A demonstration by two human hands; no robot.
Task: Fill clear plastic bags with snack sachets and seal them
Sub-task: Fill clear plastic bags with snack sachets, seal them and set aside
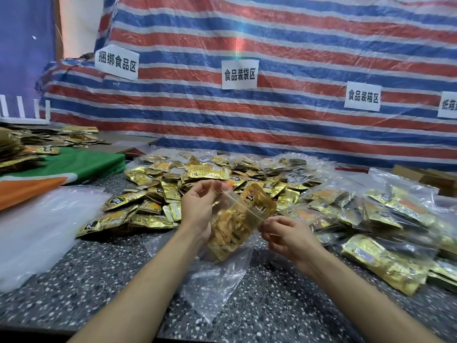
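A heap of gold sachets (pixel 197 184) covers the speckled table (pixel 74 280) behind the work, with filled bags (pixel 371 219) piled at right, a stack of empty bags (pixel 37 231) at left and a striped tarp (pixel 272 33) beyond. Held over the table's near side, the clear bag (pixel 222 276) carries several sachets — left hand (pixel 197 206) pinching one end of its mouth, right hand (pixel 284 233) the other — its length slanting down toward the camera, mouth uppermost.

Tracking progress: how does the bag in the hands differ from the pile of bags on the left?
The bag in the hands holds gold sachets; the pile of bags looks empty. The left hand and right hand pinch that bag above the table; the pile lies flat, untouched. Both are clear plastic.
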